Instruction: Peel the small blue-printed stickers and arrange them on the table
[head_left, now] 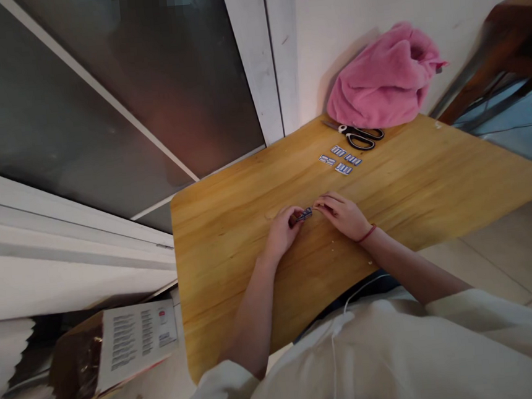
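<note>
Both hands meet at table centre on one small blue-and-white piece [305, 213]. Left hand [281, 229] pinches its left end, fingers closed on it; right hand [344, 216] closes on the right end, red cord at the wrist. The piece sits between the fingertips, just above the wooden table [231, 227]; too small to tell what it is.

Step in hand, as a judgement: fine two-handed fiddling with the piece, likely pulling apart or pressing together. Next move probably calls for a steady pinch and small finger force, not arm travel.

At 1 o'clock from the hands, well apart: four matching small pieces [341, 159] laid flat in a loose cluster. Just beyond, black-handled scissors [357, 135], blades closed, near the far edge. Behind them a pink fleece bundle [383, 80] rests on the table against the white wall.

At 7 o'clock, off the table: an open cardboard box [107, 353] with a printed sheet. At 10 o'clock a dark glass panel in a white frame. At 3 o'clock tiled floor and a wooden furniture leg. Dim room light.
</note>
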`<state>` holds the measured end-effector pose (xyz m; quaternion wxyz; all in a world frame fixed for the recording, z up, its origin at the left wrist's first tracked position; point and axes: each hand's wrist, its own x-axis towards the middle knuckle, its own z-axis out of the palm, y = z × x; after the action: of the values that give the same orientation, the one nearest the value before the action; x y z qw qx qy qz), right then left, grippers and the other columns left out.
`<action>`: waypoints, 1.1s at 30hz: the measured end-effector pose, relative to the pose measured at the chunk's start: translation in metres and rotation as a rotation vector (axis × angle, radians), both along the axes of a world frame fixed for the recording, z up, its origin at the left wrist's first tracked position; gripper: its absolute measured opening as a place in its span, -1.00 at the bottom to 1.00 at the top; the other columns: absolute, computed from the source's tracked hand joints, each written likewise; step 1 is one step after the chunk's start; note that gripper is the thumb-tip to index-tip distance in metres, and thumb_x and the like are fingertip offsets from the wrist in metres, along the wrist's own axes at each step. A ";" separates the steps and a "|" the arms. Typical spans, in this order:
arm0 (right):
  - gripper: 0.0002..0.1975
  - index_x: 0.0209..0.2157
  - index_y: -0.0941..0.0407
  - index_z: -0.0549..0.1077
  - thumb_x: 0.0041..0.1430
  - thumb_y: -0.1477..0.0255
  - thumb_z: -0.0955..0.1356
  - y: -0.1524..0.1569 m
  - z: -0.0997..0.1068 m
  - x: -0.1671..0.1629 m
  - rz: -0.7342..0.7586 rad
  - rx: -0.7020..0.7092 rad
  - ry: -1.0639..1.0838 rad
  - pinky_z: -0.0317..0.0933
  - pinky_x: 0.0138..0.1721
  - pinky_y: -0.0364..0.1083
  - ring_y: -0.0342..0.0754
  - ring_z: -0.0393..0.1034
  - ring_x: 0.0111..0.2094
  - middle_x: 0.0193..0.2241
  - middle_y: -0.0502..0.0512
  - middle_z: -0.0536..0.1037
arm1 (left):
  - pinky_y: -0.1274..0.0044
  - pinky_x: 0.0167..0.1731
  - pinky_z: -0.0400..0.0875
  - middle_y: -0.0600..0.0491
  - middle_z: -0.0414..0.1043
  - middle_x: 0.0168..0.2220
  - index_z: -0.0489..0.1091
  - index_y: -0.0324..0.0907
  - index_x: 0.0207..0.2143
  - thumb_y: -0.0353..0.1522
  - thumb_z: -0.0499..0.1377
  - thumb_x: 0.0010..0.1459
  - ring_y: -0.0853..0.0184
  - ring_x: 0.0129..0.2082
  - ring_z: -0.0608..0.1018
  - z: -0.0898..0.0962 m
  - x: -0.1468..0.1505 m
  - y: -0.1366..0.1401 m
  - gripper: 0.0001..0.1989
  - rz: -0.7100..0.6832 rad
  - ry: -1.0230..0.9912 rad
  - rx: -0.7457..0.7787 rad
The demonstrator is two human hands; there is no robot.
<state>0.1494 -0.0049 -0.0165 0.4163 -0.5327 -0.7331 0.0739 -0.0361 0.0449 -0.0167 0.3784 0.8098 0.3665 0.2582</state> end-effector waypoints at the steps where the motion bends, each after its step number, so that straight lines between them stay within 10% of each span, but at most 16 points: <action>1: -0.78 -0.26 0.06 0.43 0.27 0.36 0.18 0.000 -0.001 0.000 -0.006 0.003 -0.009 0.34 -0.16 0.00 -0.02 0.41 -0.23 -0.29 0.14 0.50 | 0.56 -0.34 0.29 0.09 0.35 -0.35 0.36 -0.12 -0.23 -0.47 0.12 0.09 0.41 -0.38 0.36 -0.001 0.000 0.000 -0.83 0.004 0.002 0.001; 22: -0.76 -0.38 0.11 0.47 0.18 0.25 0.28 0.010 0.001 0.004 0.112 -0.278 0.144 0.23 -0.40 -0.12 -0.13 0.31 -0.46 -0.43 0.05 0.47 | 0.53 -0.31 0.32 0.06 0.38 -0.30 0.36 -0.13 -0.27 -0.46 0.14 0.10 0.39 -0.33 0.41 0.000 0.002 0.000 -0.87 0.041 0.012 0.024; 33: -0.68 -0.12 0.13 0.36 0.30 0.27 0.13 0.006 -0.001 -0.004 -0.017 -0.299 0.008 0.28 -0.28 -0.05 -0.01 0.44 -0.29 -0.30 0.15 0.54 | 0.53 -0.30 0.31 0.05 0.38 -0.32 0.35 -0.16 -0.25 -0.45 0.12 0.11 0.38 -0.33 0.41 -0.001 0.001 0.000 -0.88 0.062 0.029 0.032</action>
<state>0.1451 0.0015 -0.0173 0.3357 -0.5946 -0.7078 0.1809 -0.0350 0.0453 -0.0178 0.3519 0.8077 0.3926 0.2639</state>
